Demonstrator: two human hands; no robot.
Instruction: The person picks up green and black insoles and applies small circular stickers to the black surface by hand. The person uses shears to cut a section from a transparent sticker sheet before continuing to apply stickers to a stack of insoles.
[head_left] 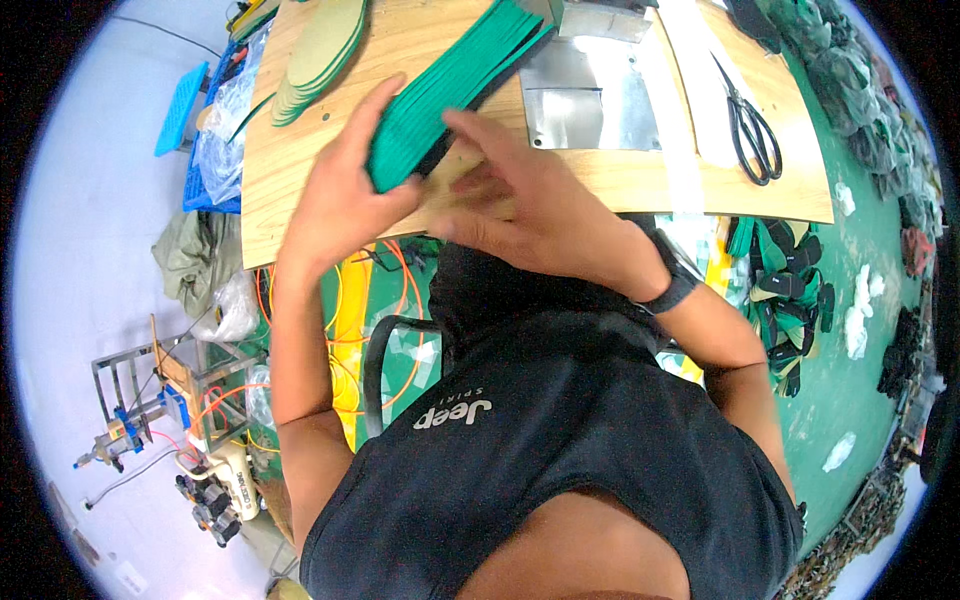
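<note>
A long stack of green insoles with dark undersides [450, 90] lies slantwise on the wooden table, its near end toward me. My left hand [350, 185] is curved round that near end, fingers along the left side and thumb at the front. To the right of the same end is my right hand [530, 205], slightly blurred, its fingers apart and nothing seen in them. Whether its fingertips touch the stack I cannot tell. Beige insoles [325, 55] lie fanned out at the far left of the table.
A shiny metal plate [592, 110] and black-handled scissors [752, 135] rest on the table [290, 205] to the right. At the left stands a blue crate [212, 195] with clear plastic. Green and black insoles [785, 285] are heaped below the right edge. Orange hoses [412, 290] hang underneath.
</note>
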